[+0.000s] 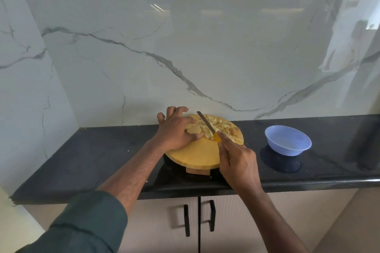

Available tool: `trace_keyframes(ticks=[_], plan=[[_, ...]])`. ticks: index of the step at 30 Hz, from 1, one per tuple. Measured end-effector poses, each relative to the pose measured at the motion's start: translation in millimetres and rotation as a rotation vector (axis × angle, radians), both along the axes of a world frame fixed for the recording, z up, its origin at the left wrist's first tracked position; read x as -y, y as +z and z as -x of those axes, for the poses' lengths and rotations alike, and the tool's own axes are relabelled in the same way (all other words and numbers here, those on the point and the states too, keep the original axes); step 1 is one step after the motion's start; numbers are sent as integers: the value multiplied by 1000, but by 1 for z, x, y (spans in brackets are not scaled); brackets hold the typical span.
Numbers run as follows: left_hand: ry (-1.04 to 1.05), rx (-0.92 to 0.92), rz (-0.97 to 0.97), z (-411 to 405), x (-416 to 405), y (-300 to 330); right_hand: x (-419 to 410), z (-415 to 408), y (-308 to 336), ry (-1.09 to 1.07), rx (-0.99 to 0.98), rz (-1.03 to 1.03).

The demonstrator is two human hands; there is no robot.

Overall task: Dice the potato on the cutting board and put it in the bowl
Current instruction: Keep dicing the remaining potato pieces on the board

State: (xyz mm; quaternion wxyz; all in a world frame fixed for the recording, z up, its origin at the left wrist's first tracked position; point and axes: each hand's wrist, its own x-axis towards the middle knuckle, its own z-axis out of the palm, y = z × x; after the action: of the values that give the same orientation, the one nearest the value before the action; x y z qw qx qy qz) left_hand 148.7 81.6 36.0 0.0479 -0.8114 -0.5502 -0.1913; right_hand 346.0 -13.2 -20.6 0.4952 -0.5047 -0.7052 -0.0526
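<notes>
A round wooden cutting board [197,155] lies on the black counter. On its far half sits a pile of diced potato [221,126], and an uncut potato piece [194,129] lies at the pile's left. My left hand [174,132] presses down on that piece, fingers spread. My right hand [238,165] grips the yellow handle of a knife [205,123], whose blade slants across the dice, tip pointing to the far left. A light blue bowl [287,139] stands to the right of the board and looks empty.
The black counter [92,162] runs left to right against a marble wall [185,57]. Below its front edge are cabinet doors with black handles [187,220]. A dark upright object [368,144] stands at the far right. Small crumbs dot the counter.
</notes>
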Motion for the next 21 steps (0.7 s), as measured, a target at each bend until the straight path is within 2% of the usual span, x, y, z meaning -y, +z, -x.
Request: trace_keyframes(ticks=[7,13,21], plan=[[-13,-64,25,-2,-7,4,-1,1,-1,-7,0,4],[-90,50,-36,-7,-8,3,-2,1,-1,-20,-13,-3],[-28,-39,21,-2,-9,3,-1,0,0,-13,-4,20]])
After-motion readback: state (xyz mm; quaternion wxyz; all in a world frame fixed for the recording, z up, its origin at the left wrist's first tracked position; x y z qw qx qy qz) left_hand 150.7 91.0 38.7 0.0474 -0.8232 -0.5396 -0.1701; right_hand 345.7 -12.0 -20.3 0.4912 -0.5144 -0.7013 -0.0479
